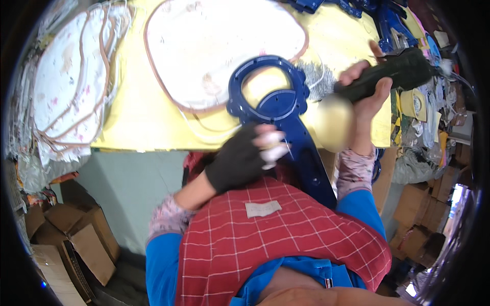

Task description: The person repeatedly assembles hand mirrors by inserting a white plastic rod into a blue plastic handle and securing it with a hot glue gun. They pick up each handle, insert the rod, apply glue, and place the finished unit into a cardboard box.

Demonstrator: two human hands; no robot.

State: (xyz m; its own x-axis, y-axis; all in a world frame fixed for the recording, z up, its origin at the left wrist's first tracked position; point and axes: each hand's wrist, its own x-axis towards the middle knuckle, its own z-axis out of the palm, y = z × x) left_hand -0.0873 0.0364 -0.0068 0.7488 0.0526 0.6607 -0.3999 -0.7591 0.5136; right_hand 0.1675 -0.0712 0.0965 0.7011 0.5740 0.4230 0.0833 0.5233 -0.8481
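My left hand [245, 153], in a black fingerless glove with white wrapping on the fingertips, closes on the neck of a blue plastic part [298, 137]. This part has a large ring at the top and a long arm slanting down against my apron. In my right hand [375, 89] is a dark hand-held polisher [393, 76], gripped round its body. Its pale yellow round pad [334, 125] is blurred and stands just right of the blue part's arm. I cannot tell whether pad and part touch.
On the yellow tabletop [127, 117] lies a large white flower-patterned panel [224, 46] with brown edging. Similar panels [71, 71] are stacked at the left. More blue parts [390, 23] lie far right. Cardboard boxes [87, 239] stand low left, others [423, 204] at right. A cord [464, 84] trails from the polisher.
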